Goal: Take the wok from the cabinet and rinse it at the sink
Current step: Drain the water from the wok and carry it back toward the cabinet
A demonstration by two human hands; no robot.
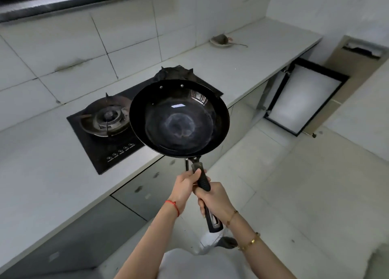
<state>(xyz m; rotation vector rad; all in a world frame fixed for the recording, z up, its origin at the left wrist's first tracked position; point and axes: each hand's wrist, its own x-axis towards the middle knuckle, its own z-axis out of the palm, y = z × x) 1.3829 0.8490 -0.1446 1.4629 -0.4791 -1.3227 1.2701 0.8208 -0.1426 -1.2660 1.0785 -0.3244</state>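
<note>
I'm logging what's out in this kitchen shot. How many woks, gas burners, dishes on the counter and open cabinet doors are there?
Woks: 1, the wok, held by the left hand and right hand
Gas burners: 2
Dishes on the counter: 1
Open cabinet doors: 1
Total: 5

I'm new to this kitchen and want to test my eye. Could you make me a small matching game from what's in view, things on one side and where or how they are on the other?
Things:
1. wok
2. cabinet door
3. gas burner
4. small dish

States or places:
A. hanging open below the counter
B. far back on the counter by the wall
C. held up by its handle in both hands
D. set in the black hob, unlit

Pairs: 1-C, 2-A, 3-D, 4-B
</note>
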